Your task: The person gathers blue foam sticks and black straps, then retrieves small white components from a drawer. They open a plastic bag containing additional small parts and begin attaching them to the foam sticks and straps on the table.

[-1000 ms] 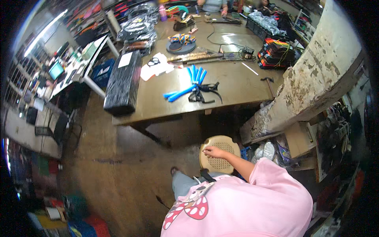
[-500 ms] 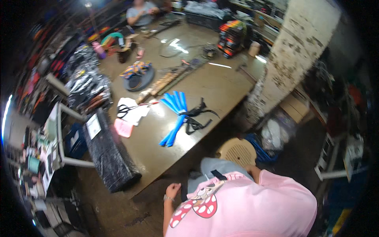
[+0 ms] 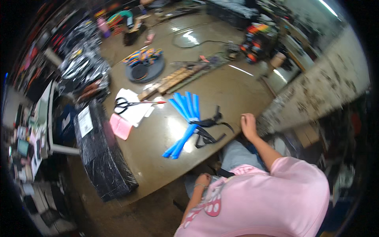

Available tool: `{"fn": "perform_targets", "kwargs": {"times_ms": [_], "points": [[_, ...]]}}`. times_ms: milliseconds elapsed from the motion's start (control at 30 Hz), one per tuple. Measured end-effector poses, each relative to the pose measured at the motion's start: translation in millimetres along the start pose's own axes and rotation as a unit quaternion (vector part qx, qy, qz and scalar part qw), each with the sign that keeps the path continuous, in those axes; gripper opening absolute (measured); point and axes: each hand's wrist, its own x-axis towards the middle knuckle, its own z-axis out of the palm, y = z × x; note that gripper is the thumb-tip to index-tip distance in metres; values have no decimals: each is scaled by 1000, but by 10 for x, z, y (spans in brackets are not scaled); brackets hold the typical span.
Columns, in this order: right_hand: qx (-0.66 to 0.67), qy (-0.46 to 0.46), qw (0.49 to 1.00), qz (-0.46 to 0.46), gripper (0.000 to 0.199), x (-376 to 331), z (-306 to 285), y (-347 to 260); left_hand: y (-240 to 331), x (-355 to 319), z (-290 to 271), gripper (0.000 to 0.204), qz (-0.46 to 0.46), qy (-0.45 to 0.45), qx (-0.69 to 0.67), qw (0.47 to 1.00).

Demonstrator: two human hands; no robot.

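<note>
Right of centre, the right hand rests loosely open on the worktop, probably for balance; the left hand, lower centre, has a grip I cannot tell.

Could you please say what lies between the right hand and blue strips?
In the head view, from blue strips to right hand: black straps, then tabletop.

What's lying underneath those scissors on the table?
White, paper-like sheets lie under the scissors, on the brown tabletop. A pink piece is at their near end. Whatever the white sheets themselves cover can't be seen.
</note>
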Motion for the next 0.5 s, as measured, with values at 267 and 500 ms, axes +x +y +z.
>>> {"fn": "perform_targets", "kwargs": {"times_ms": [267, 500], "points": [[-101, -138, 980, -105, 28, 564, 543, 283, 242, 1727, 627, 43, -130, -22, -59, 990], [-110, -216, 968, -64, 28, 559, 565, 436, 79, 2381, 325, 46, -112, 12, -26, 993]]}}
